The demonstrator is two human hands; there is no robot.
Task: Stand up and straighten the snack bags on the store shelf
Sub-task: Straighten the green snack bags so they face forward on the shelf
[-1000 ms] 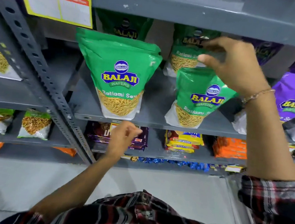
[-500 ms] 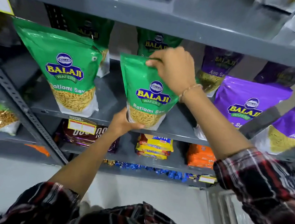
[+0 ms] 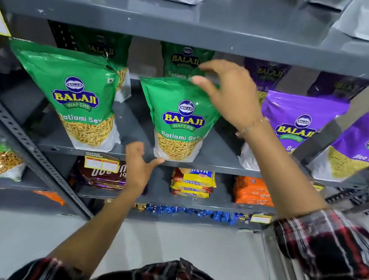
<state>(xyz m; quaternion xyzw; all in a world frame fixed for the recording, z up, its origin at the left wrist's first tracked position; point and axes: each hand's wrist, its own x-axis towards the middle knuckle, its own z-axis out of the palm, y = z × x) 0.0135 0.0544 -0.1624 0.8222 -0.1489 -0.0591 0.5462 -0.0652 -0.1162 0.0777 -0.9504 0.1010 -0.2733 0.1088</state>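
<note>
Green snack bags (image 3: 178,117), purple bags (image 3: 298,129), grey shelf (image 3: 217,35), red-black plaid sleeve (image 3: 334,251).

A grey shelf (image 3: 218,162) is seen from below the eye line, with two green bags at its front. The middle green bag (image 3: 180,118) stands upright near the front edge. The right hand (image 3: 230,91) is held at that bag's top right corner with the fingers spread and curled, not closed on it; whether the thumb touches the top seam cannot be told. The left hand (image 3: 138,169) is open just below the bag's lower left corner, at the shelf edge. The left green bag (image 3: 75,98) leans, its top tilted leftward. Two purple bags (image 3: 296,129) stand to the right. More green bags are placed behind.
</note>
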